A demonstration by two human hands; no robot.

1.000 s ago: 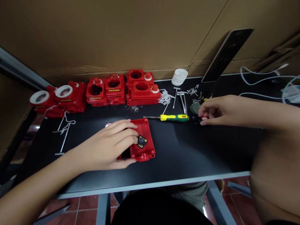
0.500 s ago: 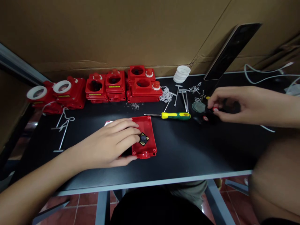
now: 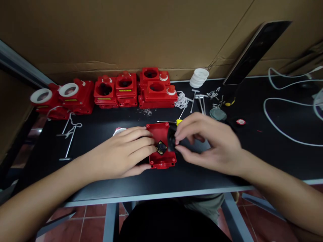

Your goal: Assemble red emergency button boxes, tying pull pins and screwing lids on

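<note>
A flat red housing half (image 3: pixel 160 134) lies on the black table (image 3: pixel 252 148) in front of me, with a small black and brass part (image 3: pixel 162 147) seated on it. My left hand (image 3: pixel 121 153) lies over the housing's left side, fingers wrapped round its edge and holding it down. My right hand (image 3: pixel 207 143) is at the housing's right edge, fingertips pinched on a small black piece (image 3: pixel 172 141) right beside the black and brass part. A yellow and green screwdriver (image 3: pixel 178 122) lies behind, mostly hidden by my right hand.
Several red housings (image 3: pixel 153 89) stand in a row along the back, two with white rings (image 3: pixel 40 95). A stack of white rings (image 3: pixel 199 77), metal pins and screws (image 3: pixel 213 95), a red cap (image 3: pixel 240 122), a dark tablet (image 3: pixel 254 53) and white cables (image 3: pixel 277 129) lie at the right.
My right hand came from the small parts at the right back to the red housing, carrying a small black piece. My left hand stayed on the housing.
</note>
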